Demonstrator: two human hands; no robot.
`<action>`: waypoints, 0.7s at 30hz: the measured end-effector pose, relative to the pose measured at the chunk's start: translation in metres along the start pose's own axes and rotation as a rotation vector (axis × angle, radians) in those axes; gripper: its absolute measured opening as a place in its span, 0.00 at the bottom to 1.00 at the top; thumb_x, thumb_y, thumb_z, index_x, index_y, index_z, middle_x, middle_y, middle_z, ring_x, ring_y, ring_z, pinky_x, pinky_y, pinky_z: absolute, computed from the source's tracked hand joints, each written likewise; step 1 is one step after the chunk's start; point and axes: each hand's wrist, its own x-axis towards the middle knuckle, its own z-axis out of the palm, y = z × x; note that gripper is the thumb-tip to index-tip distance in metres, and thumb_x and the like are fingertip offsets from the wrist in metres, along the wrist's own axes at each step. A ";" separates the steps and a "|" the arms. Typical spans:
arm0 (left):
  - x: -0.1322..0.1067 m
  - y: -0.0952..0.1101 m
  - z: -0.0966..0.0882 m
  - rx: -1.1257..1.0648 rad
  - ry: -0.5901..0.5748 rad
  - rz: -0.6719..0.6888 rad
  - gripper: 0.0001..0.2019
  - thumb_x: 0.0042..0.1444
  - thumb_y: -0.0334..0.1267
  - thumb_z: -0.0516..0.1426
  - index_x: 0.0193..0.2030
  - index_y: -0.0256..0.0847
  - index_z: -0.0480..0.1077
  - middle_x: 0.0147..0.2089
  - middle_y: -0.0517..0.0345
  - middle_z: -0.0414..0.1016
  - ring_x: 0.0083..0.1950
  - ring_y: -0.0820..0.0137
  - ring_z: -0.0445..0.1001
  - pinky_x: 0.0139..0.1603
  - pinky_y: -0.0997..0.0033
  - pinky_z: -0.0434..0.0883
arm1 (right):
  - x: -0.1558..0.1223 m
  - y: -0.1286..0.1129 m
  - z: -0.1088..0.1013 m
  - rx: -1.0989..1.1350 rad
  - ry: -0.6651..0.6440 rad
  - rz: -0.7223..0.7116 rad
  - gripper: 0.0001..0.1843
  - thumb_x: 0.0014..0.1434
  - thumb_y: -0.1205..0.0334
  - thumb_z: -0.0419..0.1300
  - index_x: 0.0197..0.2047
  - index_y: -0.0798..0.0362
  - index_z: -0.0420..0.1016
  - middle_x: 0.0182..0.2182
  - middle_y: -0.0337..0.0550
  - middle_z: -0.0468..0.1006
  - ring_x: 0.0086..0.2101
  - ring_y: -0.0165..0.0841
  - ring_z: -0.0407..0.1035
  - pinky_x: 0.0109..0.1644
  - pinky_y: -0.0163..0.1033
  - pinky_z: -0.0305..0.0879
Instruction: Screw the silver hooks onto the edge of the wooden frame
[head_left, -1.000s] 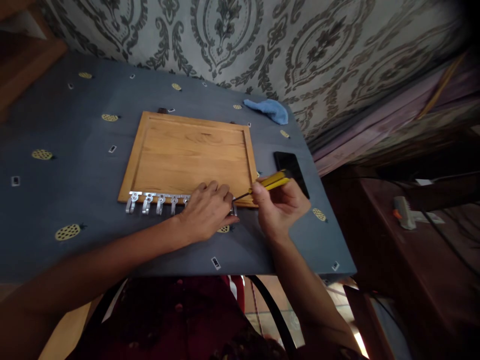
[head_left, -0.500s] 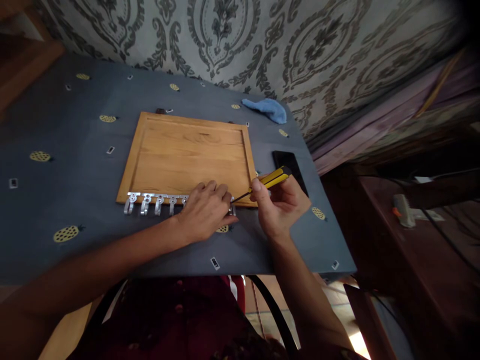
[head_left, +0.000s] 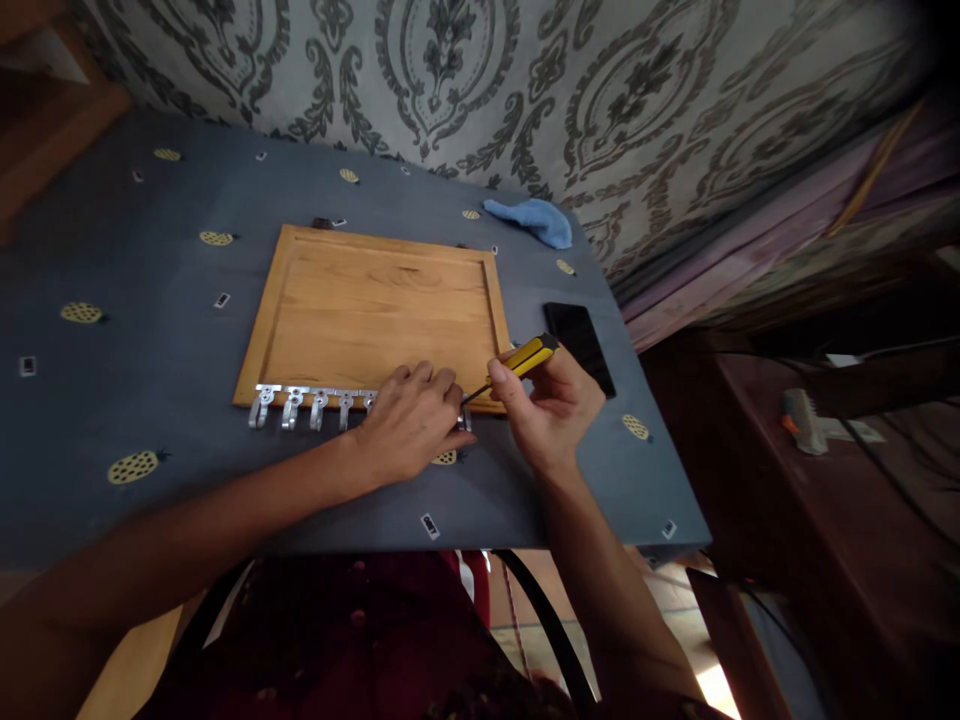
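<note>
A framed wooden board (head_left: pixel 390 305) lies flat on the table, with a silver metal hook rail (head_left: pixel 330 394) along its near edge. My left hand (head_left: pixel 409 425) rests over the right part of the rail, its fingers bent on top and its thumb at the near side; that stretch of rail is hidden beneath it. In my right hand (head_left: pixel 556 410) is a yellow and black screwdriver (head_left: pixel 531 357), pinched by the handle. Its thin shaft slants down left to the rail's right end, beside my left fingertips. Whether the tip sits in a screw is too small to tell.
The table (head_left: pixel 150 380) wears a grey-blue cloth with pineapple prints. Right of the board lies a black phone (head_left: pixel 586 345), close to my right hand. A blue cloth (head_left: pixel 536 222) is at the back, by the patterned wall covering. A dark red cabinet (head_left: pixel 817 500) stands at the right.
My right hand and the screwdriver handle have shifted a little to the left, uncovering more of the phone. My left hand, the board and the rail stay put.
</note>
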 end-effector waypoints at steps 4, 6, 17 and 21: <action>0.000 0.000 -0.002 0.003 -0.007 -0.004 0.23 0.62 0.54 0.56 0.47 0.33 0.72 0.45 0.47 0.74 0.50 0.55 0.71 0.46 0.59 0.67 | 0.006 -0.008 -0.006 0.141 -0.130 0.086 0.08 0.58 0.55 0.65 0.33 0.51 0.74 0.28 0.35 0.74 0.23 0.25 0.65 0.25 0.33 0.64; 0.000 0.000 -0.002 0.003 -0.012 -0.009 0.22 0.62 0.54 0.56 0.47 0.33 0.72 0.46 0.47 0.74 0.51 0.55 0.71 0.47 0.59 0.68 | 0.009 -0.011 -0.011 0.202 -0.198 0.132 0.09 0.58 0.56 0.65 0.39 0.51 0.77 0.32 0.38 0.77 0.24 0.25 0.67 0.25 0.33 0.66; -0.001 -0.001 -0.001 -0.008 -0.014 0.003 0.23 0.62 0.53 0.55 0.50 0.32 0.72 0.47 0.46 0.74 0.51 0.54 0.70 0.49 0.57 0.67 | 0.016 -0.012 -0.026 0.304 -0.418 0.130 0.10 0.57 0.54 0.67 0.30 0.52 0.81 0.32 0.41 0.82 0.24 0.28 0.74 0.25 0.33 0.72; -0.001 -0.001 -0.001 -0.008 -0.018 0.001 0.23 0.62 0.53 0.55 0.51 0.32 0.71 0.47 0.46 0.73 0.51 0.54 0.70 0.48 0.58 0.67 | 0.011 -0.007 -0.019 0.199 -0.326 0.056 0.06 0.56 0.56 0.68 0.33 0.50 0.82 0.27 0.36 0.80 0.21 0.26 0.71 0.24 0.33 0.68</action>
